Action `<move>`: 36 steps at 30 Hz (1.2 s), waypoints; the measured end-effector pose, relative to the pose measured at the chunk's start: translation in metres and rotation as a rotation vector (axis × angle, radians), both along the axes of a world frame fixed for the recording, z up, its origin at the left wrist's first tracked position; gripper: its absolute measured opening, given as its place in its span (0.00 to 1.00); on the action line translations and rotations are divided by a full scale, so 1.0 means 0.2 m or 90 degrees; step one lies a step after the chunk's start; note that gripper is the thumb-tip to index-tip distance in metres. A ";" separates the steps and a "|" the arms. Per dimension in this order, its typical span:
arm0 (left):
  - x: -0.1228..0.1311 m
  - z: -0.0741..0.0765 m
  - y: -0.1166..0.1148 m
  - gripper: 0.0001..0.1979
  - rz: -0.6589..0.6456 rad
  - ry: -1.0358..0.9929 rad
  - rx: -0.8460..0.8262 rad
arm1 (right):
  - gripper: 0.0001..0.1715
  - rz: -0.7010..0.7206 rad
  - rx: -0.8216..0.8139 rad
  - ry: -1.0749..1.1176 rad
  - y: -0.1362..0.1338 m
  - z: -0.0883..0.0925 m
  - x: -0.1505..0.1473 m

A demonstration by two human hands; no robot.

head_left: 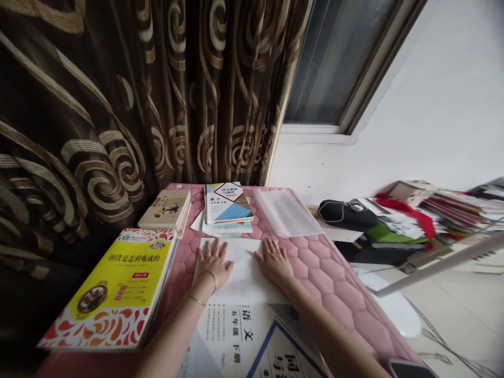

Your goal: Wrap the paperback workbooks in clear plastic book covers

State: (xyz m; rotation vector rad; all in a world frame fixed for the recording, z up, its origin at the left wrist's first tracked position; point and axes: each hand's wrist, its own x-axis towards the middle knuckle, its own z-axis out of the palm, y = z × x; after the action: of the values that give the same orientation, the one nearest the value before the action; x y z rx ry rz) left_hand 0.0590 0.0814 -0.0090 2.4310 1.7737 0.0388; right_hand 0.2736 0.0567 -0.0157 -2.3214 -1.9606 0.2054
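Note:
My left hand (212,262) lies flat, fingers spread, on the far left part of a white sheet (244,275) that covers a printed workbook (252,341) on the pink quilted table cover (334,278). Two thin bracelets circle that wrist. My right hand (274,261) rests flat and open on the same sheet, a little to the right. Neither hand holds anything. Just beyond the fingertips lies a stack of workbooks with a blue and green cover (227,206).
A yellow book (118,289) tops a pile at the left edge, with a tan book (167,208) behind it. A clear plastic sleeve (285,212) lies at the back right. A dark swirl-patterned curtain (118,105) hangs behind. Cluttered papers, a black pouch (346,212) and a phone (409,369) sit right.

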 end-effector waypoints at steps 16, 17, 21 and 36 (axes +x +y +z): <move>0.01 0.02 -0.03 0.32 -0.007 -0.008 0.006 | 0.37 0.210 -0.002 0.065 0.03 0.09 -0.35; 0.01 0.03 -0.02 0.31 -0.018 -0.010 -0.001 | 0.37 0.220 -0.017 0.087 0.04 0.09 -0.39; 0.02 0.05 0.03 0.29 -0.078 -0.026 0.008 | 0.36 0.191 -0.053 0.102 0.07 0.09 -0.42; -0.02 0.00 0.08 0.34 -0.020 0.006 0.019 | 0.36 0.035 -0.021 0.027 -0.02 0.04 -0.03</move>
State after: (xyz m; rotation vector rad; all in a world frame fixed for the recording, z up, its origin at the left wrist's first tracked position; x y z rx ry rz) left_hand 0.0557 0.0977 -0.0084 2.4834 1.7506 0.0498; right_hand 0.2679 0.0535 -0.0086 -2.2648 -2.0175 0.2897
